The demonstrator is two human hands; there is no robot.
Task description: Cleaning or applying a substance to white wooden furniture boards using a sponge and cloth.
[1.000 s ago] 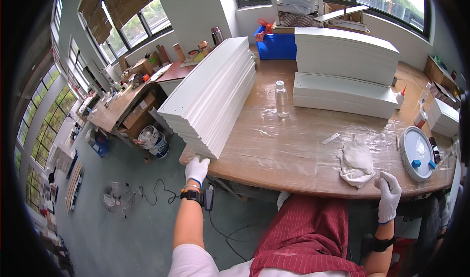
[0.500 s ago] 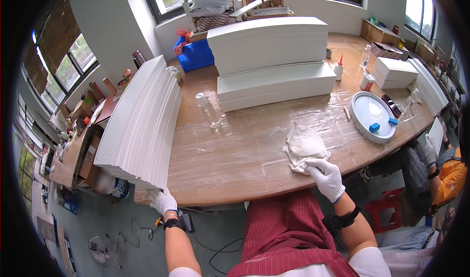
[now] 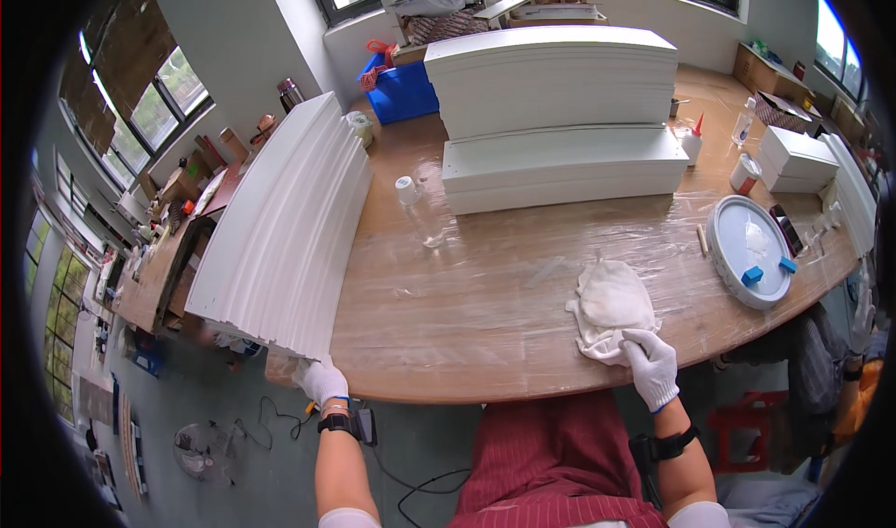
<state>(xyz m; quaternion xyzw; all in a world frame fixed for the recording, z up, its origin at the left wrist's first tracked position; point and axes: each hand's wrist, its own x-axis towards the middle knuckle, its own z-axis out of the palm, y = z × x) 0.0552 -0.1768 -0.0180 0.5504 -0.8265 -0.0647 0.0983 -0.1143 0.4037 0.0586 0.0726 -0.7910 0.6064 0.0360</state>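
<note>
My right hand (image 3: 652, 371), in a white knit glove, pinches the near edge of a crumpled white cloth (image 3: 614, 297) that lies on the table. My left hand (image 3: 323, 380), gloved the same way, is at the near end of a tall stack of white boards (image 3: 280, 220), by the table's front edge. Its fingers are blurred and partly hidden against the lowest boards, so their grip does not show.
The table (image 3: 448, 341) has a plastic film over it. A clear bottle (image 3: 421, 213) stands mid-left, with more white boards (image 3: 560, 169) behind. To the right are a round white lid (image 3: 737, 234) with blue blocks (image 3: 752, 275), a glue bottle (image 3: 692, 144) and a seated person (image 3: 821, 369).
The whole view has shifted, so the table and boards appear farther right. My right hand keeps its pinch on the cloth, and my left hand stays at the stack's near end.
</note>
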